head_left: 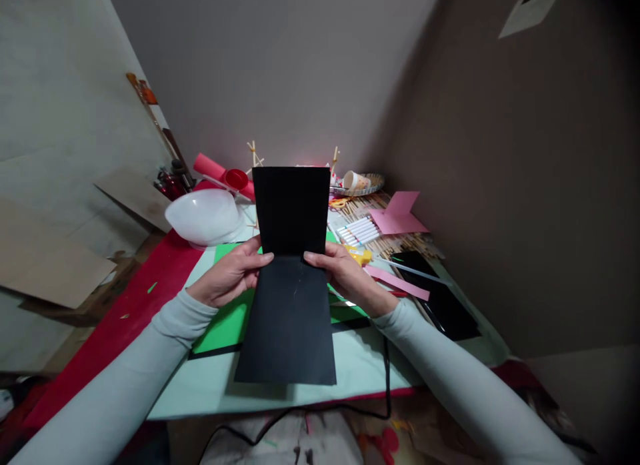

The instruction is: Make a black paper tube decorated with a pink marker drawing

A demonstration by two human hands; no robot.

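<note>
In the head view, the left hand point(231, 273) and right hand point(347, 271) have their fingers point(263, 259) grasping a folded black card point(289, 325) by opposite side edges near its crease, one panel standing above the fingers, the other reaching below them. Under the fingers, a green sheet point(225, 321) lies on the counter point(200, 385); beyond the left fingers sits a white bowl point(204, 215), and right of the right fingers lie a yellow tool point(360, 255) and a pink strip point(403, 285).

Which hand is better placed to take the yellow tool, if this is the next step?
Probably the right hand: the yellow tool appears close beside it, while the left hand holds the opposite edge of the black card. Both hands grip the card, so the left would then hold it alone.
</note>
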